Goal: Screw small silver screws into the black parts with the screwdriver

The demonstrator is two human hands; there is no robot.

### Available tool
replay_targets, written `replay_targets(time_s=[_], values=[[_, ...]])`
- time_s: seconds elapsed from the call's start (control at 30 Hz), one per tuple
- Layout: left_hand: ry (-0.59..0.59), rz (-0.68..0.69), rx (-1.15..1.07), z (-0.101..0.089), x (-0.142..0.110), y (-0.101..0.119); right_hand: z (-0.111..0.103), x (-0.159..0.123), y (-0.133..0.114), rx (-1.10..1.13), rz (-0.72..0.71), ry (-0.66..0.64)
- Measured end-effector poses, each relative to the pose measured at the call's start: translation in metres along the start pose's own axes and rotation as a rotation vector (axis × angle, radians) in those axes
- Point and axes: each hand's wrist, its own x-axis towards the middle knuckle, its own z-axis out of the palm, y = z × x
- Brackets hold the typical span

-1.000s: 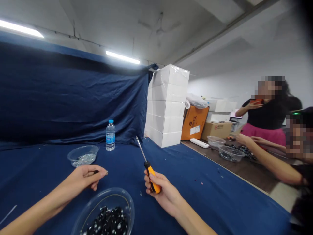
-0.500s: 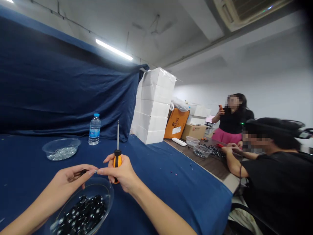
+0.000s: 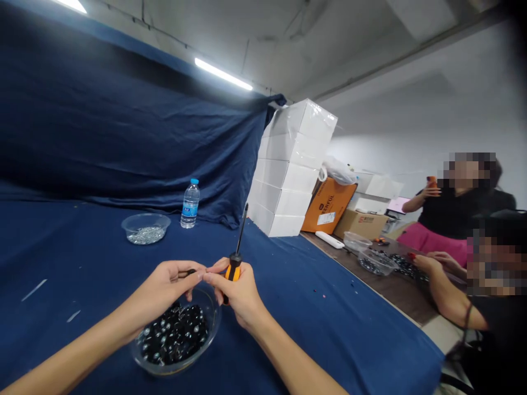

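My right hand (image 3: 240, 285) is wrapped round the orange and black handle of a screwdriver (image 3: 233, 267), whose metal shaft points up. Its thumb and forefinger meet the fingertips of my left hand (image 3: 173, 282). A small black piece (image 3: 190, 271) shows between the fingers of my left hand; its kind is too small to make out. Just below both hands stands a clear plastic bowl (image 3: 211, 340) of small shiny black pieces (image 3: 177, 332) with silvery bits among them. Whatever lies between the touching fingertips is hidden.
Farther back on the blue cloth are a clear bowl (image 3: 129, 225) of small silvery parts and a water bottle (image 3: 190, 204). White boxes (image 3: 284, 170) are stacked behind. At right, two people are by a brown table (image 3: 428, 300) with bowls (image 3: 376, 263) and black pieces.
The view has turned left, so everything sits farther right. The screwdriver now leans right, where it stood upright. My fingertips stay together.
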Motion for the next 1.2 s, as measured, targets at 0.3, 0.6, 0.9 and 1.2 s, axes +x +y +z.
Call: replay_targets(time_s=[0.3, 0.6, 0.9, 1.2], values=[[0.047, 0.163, 0.187, -0.011, -0.003, -0.02, -0.003, -0.001, -0.006, 0.018, 0.038, 0.011], [0.146, 0.182, 0.143, -0.008, -0.009, -0.012, -0.002, -0.002, -0.003, 0.028, 0.082, -0.058], [0.164, 0.157, 0.04, -0.011, -0.011, -0.011, -0.006, -0.002, -0.005, 0.107, 0.141, -0.176], [0.05, 0.2, -0.043, -0.01, -0.014, -0.01, -0.009, -0.004, -0.006, 0.16, 0.198, -0.273]])
